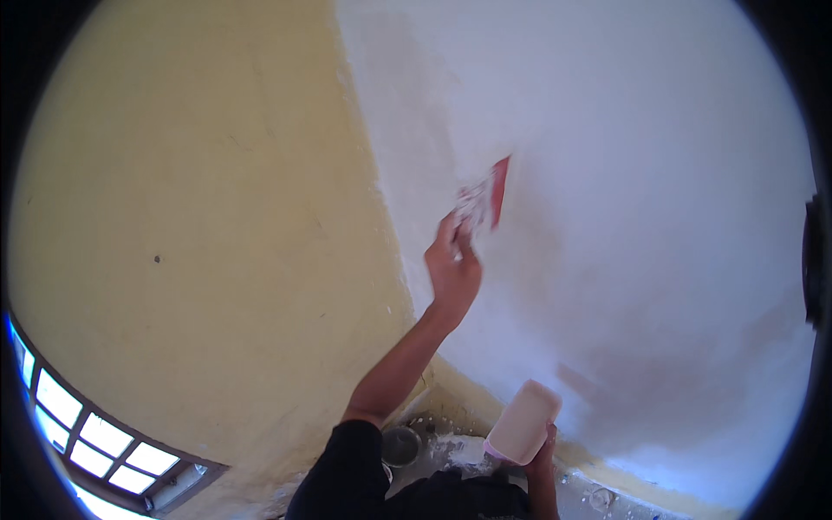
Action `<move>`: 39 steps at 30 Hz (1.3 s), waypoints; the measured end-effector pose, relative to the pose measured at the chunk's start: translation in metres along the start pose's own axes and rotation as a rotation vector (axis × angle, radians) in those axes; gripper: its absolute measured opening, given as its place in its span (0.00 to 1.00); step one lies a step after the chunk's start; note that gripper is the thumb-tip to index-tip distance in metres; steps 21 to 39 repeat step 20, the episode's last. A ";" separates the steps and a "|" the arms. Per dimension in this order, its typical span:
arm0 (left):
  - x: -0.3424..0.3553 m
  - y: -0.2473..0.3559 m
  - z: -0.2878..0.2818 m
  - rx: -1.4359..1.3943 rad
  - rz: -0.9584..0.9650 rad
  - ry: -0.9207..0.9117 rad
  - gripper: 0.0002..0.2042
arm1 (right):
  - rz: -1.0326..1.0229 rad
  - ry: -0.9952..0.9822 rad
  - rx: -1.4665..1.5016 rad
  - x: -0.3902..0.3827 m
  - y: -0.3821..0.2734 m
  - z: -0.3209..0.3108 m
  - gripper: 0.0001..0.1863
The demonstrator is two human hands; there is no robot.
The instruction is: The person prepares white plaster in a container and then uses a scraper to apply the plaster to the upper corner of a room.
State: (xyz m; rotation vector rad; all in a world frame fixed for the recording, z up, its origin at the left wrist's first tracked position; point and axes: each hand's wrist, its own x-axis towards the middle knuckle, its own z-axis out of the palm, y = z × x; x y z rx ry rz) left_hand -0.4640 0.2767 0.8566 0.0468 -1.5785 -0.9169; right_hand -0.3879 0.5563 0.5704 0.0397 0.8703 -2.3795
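Note:
Raised in front of the wall, my left hand (455, 264) is closed round a putty knife (485, 199) with a red blade smeared with white paste. Its blade lies at or very close to the white-coated wall (641, 199), slightly blurred. Lower down, my right hand (543, 448) grips the side of a pale pink rectangular container (524, 422) with rounded corners. What is inside the container is hard to make out. Damp-looking darker patches show on the white coating around the knife and to the lower right.
A bare yellow wall (208, 173) meets the white one at a corner on the left. Below stands a dark round bucket (401, 446) on a splattered floor (459, 451). A paned window (108, 446) sits at lower left. Something dark (813, 260) juts in at the right rim.

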 end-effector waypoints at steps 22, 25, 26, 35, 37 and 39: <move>-0.258 0.036 -0.044 0.368 -0.466 -0.869 0.14 | 0.007 0.151 0.009 0.011 0.022 -0.047 0.35; -0.258 0.036 -0.044 0.368 -0.466 -0.869 0.14 | 0.007 0.151 0.009 0.011 0.022 -0.047 0.35; -0.258 0.036 -0.044 0.368 -0.466 -0.869 0.14 | 0.007 0.151 0.009 0.011 0.022 -0.047 0.35; -0.258 0.036 -0.044 0.368 -0.466 -0.869 0.14 | 0.007 0.151 0.009 0.011 0.022 -0.047 0.35; -0.258 0.036 -0.044 0.368 -0.466 -0.869 0.14 | 0.007 0.151 0.009 0.011 0.022 -0.047 0.35; -0.258 0.036 -0.044 0.368 -0.466 -0.869 0.14 | 0.007 0.151 0.009 0.011 0.022 -0.047 0.35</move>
